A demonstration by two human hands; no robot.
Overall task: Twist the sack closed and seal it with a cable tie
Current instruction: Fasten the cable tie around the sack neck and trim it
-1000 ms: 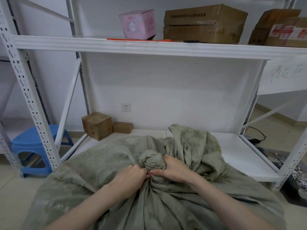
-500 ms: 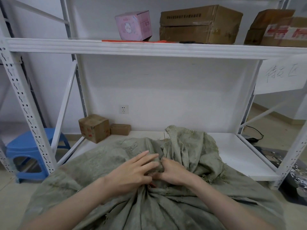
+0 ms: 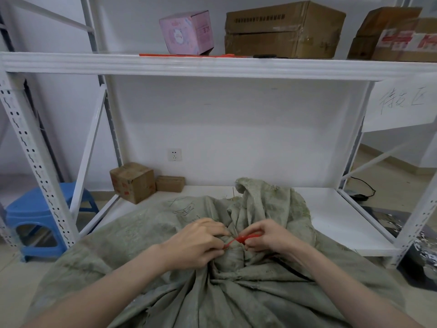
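You are pinching a red tie (image 3: 238, 240) at both ends, just below the centre of the frame. Your left hand (image 3: 196, 242) is clamping the thin end between curled fingers, and your right hand (image 3: 269, 237) is gripping the thicker end between thumb and fingers. The tie is lying across the twisted neck (image 3: 233, 253) of the sack (image 3: 142, 256), between your two hands; how far round it is reaching is hidden.

Half a second ago your left fingers were spreading over the neck, touching your right hand, and no red was showing. Now your hands are sitting apart, one on each side of the neck, with the tie stretching between them.

The one sack is bulging across the lower frame, its loose mouth flopping up behind the neck. What is filling it is not showing.

Behind it a white rack (image 3: 212, 67) is holding six boxes, all with contents hidden. Four are sitting on the top shelf: one pink box (image 3: 186, 33) at upper centre, one big carton (image 3: 283, 31) beside it, and two cartons (image 3: 383, 31) overlapping at the upper right. An orange strip (image 3: 184, 55) is lying along that shelf's edge under the pink box. Two small boxes (image 3: 132, 182) are standing side by side at the left end of the bottom shelf (image 3: 319, 209), below one wall socket (image 3: 174, 154). One blue stool (image 3: 40, 214) is standing at the far left.
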